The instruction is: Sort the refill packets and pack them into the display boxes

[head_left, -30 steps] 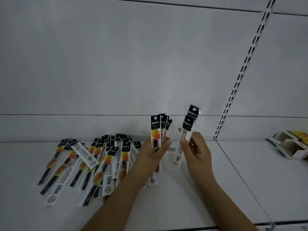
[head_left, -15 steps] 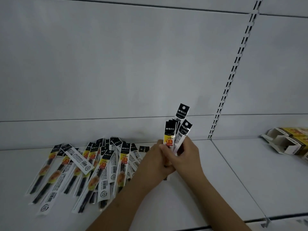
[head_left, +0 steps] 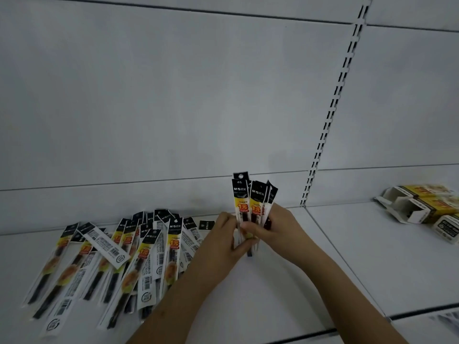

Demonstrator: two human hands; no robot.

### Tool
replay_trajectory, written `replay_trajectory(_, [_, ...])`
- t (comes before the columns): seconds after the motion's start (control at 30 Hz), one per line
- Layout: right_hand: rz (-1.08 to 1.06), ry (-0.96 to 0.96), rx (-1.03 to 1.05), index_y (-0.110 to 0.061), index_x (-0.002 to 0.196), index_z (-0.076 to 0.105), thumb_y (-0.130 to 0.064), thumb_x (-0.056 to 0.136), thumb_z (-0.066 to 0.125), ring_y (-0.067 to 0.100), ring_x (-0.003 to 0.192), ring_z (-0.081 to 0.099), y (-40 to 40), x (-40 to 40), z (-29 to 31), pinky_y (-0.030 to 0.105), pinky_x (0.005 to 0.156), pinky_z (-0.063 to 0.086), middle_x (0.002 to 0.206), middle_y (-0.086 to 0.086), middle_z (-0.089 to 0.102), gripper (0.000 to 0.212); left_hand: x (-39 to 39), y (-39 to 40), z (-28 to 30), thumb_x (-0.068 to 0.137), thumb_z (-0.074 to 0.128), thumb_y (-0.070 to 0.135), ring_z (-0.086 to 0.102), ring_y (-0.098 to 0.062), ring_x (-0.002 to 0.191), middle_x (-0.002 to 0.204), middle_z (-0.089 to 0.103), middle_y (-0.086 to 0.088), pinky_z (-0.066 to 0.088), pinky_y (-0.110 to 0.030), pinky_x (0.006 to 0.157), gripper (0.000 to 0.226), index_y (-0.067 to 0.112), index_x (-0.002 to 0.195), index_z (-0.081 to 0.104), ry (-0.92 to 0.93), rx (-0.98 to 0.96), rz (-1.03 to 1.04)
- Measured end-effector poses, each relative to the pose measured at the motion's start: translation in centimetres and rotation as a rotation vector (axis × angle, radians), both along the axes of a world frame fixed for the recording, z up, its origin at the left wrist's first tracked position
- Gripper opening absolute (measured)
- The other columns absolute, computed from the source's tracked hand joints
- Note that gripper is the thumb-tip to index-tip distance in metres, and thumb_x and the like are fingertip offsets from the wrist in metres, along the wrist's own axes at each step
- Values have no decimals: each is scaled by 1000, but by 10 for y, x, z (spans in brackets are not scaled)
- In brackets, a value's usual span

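Observation:
Both hands hold one upright bundle of refill packets (head_left: 250, 199), black-topped with yellow price labels, above the white shelf (head_left: 285, 289). My left hand (head_left: 223, 240) grips the bundle's lower part from the left. My right hand (head_left: 278, 229) grips it from the right, fingers curled round the packets. The bundle's lower ends are hidden behind my fingers. A spread pile of several loose refill packets (head_left: 119, 256) lies on the shelf to the left, some face up, some showing white barcode backs. Yellow and white display boxes (head_left: 427, 207) lie at the far right of the neighbouring shelf.
A white back panel rises behind the shelf, with a slotted upright (head_left: 330, 115) between the two shelf bays. The shelf's front edge (head_left: 310, 336) runs along the bottom. Bare shelf surface lies between my right arm and the boxes.
My right hand brought its separate packet to the left-hand packets, and both hands now hold them as one bundle. The view has shifted slightly, with the pile and boxes sitting lower and more to the right.

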State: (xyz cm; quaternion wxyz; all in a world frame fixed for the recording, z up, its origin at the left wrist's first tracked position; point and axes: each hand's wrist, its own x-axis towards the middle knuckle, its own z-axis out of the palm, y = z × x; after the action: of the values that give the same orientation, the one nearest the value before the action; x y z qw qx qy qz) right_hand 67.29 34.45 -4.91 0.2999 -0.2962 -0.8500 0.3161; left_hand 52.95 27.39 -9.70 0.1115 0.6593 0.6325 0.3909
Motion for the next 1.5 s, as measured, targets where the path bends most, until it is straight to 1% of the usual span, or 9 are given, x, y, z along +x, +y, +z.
replay_trajectory(0.17, [-69, 74, -35, -33, 93, 67, -28, 89, 69, -8, 83, 62, 3, 3, 1, 6, 68, 42, 86, -19, 66, 6, 3, -4, 4, 95, 59, 34, 50, 11, 75, 104, 46, 12, 36, -6, 62, 22, 29, 113, 48, -82, -30, -48])
replay_trajectory(0.37, [-162, 151, -121, -33, 90, 62, -36, 84, 75, 11, 62, 59, 1, 1, 3, 23, 60, 49, 81, -3, 68, 15, 4, -2, -3, 87, 65, 47, 52, 7, 82, 110, 40, 14, 40, -5, 68, 48, 32, 127, 42, -53, -84, -37])
replay_trajectory(0.53, [-137, 214, -184, -34, 77, 61, -28, 89, 71, 3, 52, 50, -2, -4, 11, 15, 54, 40, 60, -19, 61, 17, 5, 5, -8, 89, 63, 45, 60, -1, 85, 100, 59, 11, 54, -28, 75, 35, 29, 115, 46, -116, -63, 24])
replay_trajectory(0.67, [-31, 137, -222, -26, 97, 68, -27, 89, 70, 2, 59, 59, 0, -1, 14, 15, 56, 45, 78, -12, 70, 8, 1, 2, -5, 92, 60, 32, 66, -6, 85, 99, 68, 8, 57, -38, 75, 41, 28, 127, 39, -154, -40, 36])
replay_trajectory(0.8, [-72, 47, -151, -31, 102, 70, -32, 86, 73, 1, 54, 50, 3, 1, 7, 10, 53, 38, 69, -22, 64, 16, 0, 0, -4, 93, 55, 37, 66, -4, 85, 97, 68, 9, 57, -37, 75, 36, 31, 126, 41, -120, -55, 13])
replay_trajectory(1.03, [-93, 131, -263, -32, 95, 71, -35, 83, 76, 9, 63, 54, 2, -1, -6, 23, 60, 46, 79, 0, 69, 14, 0, 1, -1, 98, 56, 26, 63, 1, 82, 87, 68, 12, 49, -12, 69, 13, 32, 109, 59, -233, -41, -55])
replay_trajectory(1.23, [-128, 4, -157, -21, 96, 70, -32, 82, 77, 0, 55, 46, 3, 13, -14, 13, 53, 37, 74, -10, 59, 19, -3, 0, -2, 96, 54, 44, 65, 1, 86, 98, 72, 9, 52, -16, 74, 27, 39, 121, 63, -292, -78, -40])
replay_trajectory(1.37, [-143, 91, -254, -17, 83, 68, -28, 85, 75, 7, 50, 41, 5, 18, -11, 22, 51, 38, 55, -13, 53, 13, -3, 1, -2, 96, 60, 30, 65, 2, 82, 93, 71, 11, 53, -17, 72, 22, 30, 118, 65, -284, -123, -4])
replay_trajectory(1.5, [-155, 267, -295, -18, 78, 67, -24, 85, 74, 12, 55, 46, -2, 2, -11, 23, 53, 40, 67, -5, 64, 12, -1, 1, 2, 91, 68, 26, 62, 9, 66, 79, 69, 15, 46, -11, 58, 16, 34, 105, 66, -360, -125, 23])
